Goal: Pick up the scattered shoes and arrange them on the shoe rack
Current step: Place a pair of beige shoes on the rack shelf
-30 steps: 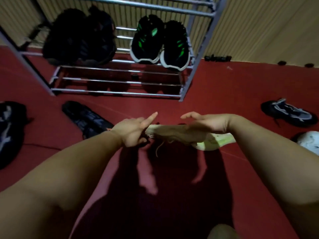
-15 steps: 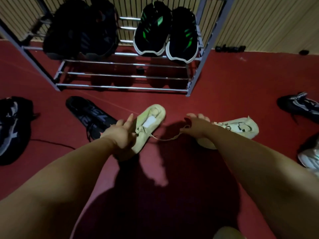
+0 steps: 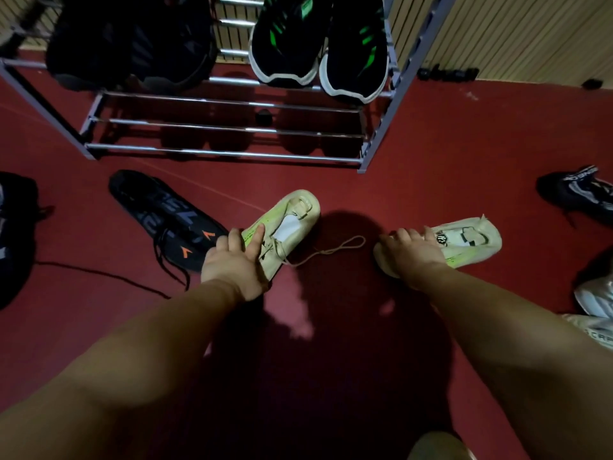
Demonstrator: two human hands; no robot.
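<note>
Right, from my remote seat I see both hands down on a matched pair on the red floor [image 3: 431,161], in front of the shoe rack [image 3: 232,129]. The left hand [image 3: 232,263] grips the heel end of the left cream shoe [image 3: 288,220], fingers wrapped round its side and the thumb lying along the lime-green stripe; the toe points at the rack. The right hand [image 3: 411,252] curls over the heel end of the right cream shoe [image 3: 471,242], whose toe points to the right. I cannot tell whether either shoe is off the floor. A loose lace [image 3: 345,245] loops on the floor between them.

On the rack's upper bars sit a dark pair [image 3: 132,38] on the left and a black-and-green pair [image 3: 285,38] on the right. A black shoe with orange marks [image 3: 166,217] lies just beside the left hand. A dark shoe [image 3: 577,194] and a pale shoe [image 3: 597,303] lie at the right edge.
</note>
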